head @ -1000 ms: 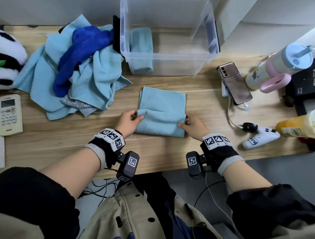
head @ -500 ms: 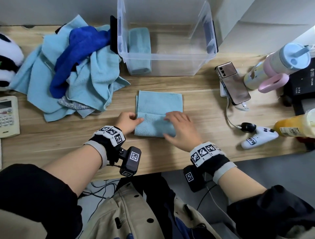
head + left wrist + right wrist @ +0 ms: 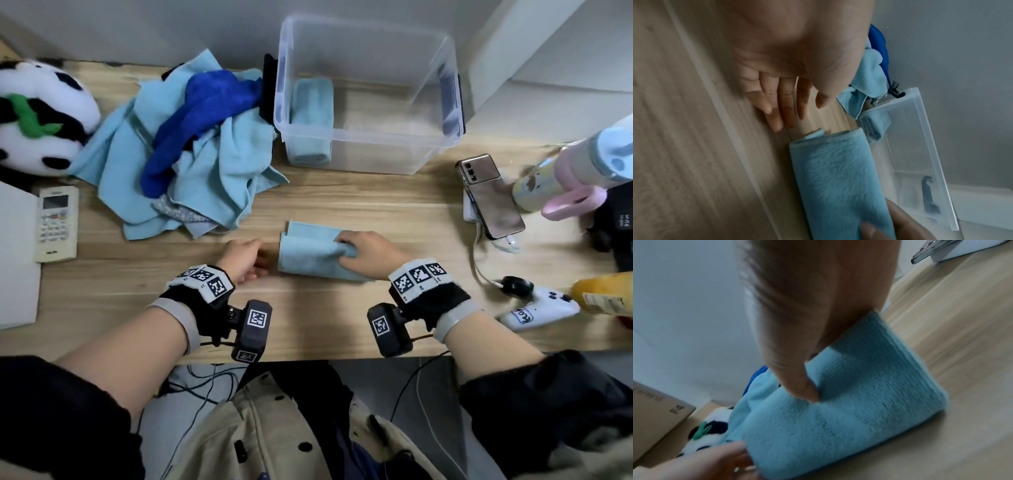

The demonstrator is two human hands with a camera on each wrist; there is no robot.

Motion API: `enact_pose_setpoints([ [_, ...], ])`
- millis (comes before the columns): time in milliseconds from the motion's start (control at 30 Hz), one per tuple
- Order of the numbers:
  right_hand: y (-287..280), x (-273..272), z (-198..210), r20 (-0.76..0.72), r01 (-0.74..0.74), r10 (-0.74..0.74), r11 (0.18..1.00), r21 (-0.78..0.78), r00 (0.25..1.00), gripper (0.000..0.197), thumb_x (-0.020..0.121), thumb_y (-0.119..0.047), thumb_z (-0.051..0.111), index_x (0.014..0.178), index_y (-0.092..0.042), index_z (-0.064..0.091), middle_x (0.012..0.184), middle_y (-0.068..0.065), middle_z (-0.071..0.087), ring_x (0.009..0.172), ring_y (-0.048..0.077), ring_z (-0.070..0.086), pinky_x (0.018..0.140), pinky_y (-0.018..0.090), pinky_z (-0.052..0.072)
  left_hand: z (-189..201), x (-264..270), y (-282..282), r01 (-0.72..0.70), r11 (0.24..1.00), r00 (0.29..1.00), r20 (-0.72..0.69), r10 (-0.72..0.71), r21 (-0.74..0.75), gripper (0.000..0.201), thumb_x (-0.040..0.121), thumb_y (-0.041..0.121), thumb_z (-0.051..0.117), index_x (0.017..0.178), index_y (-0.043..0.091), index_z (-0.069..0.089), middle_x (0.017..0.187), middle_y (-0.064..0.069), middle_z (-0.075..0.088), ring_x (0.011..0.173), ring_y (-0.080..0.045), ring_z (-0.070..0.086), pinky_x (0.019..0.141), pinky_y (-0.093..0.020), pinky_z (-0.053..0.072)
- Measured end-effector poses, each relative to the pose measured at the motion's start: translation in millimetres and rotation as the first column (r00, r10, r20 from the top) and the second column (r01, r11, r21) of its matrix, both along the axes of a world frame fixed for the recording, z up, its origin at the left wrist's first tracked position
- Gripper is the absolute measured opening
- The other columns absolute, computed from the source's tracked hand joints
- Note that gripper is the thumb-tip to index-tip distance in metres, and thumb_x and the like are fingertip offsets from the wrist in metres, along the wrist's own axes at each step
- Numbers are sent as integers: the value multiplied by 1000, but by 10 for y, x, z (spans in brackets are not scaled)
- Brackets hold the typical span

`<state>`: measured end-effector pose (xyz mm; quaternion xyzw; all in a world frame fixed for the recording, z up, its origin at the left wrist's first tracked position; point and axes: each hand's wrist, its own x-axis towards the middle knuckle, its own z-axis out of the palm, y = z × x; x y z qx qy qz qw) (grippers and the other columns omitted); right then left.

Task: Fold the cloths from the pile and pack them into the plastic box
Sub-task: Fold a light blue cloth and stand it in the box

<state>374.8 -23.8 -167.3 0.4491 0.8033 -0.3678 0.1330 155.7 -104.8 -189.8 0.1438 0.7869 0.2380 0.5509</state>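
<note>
Soft even light, blurred wrist views, bowed wide-angle edges.

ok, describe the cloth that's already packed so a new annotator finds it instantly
Start at the clear plastic box at the back of the desk. Inside, against its left wall, lies one folded light-blue cloth. Unlike the loose pile left of the box, or the folded cloth under the right hand, it alone is inside the box.

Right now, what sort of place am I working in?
Probably a home or office desk, not a laundry: a wooden desktop holding a charging phone, a panda plush and an air-conditioner remote.
</note>
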Motion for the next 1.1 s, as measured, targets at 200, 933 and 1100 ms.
enact_pose_setpoints([
  [200, 254, -102, -183, 24, 81, -87, 978, 191, 996, 36, 83, -32, 61, 117, -19, 60, 119, 6, 60, 114, 28, 52, 98, 38, 41, 50, 33, -69, -13, 997, 995, 93, 20, -75, 23, 98, 27, 32, 103, 10, 48, 74, -7, 60, 33, -5, 56, 42, -14, 41],
  [933, -150, -120, -98, -276, 525, -634, 763, -378, 723, 19, 89, -26, 62, 101, -11, 59, 93, -1, 62, 89, 13, 56, 74, 17, 44, 222, 422, 195, -162, 980, 868, 490, 84, 118, 47, 85, 7, 63, 129, 3, 47, 124, -14, 61, 97, -20, 63, 78, -36, 52],
  [1100, 47, -82, 274, -324, 420, -779, 580, -698, 537, 34, 92, -30, 55, 123, -18, 50, 111, -4, 67, 97, 9, 64, 82, 22, 50, 631, 326, 532, -82, 958, 871, 487, -66, 275, 50, 84, 11, 64, 130, 5, 46, 126, -11, 61, 110, -23, 61, 90, -41, 51],
])
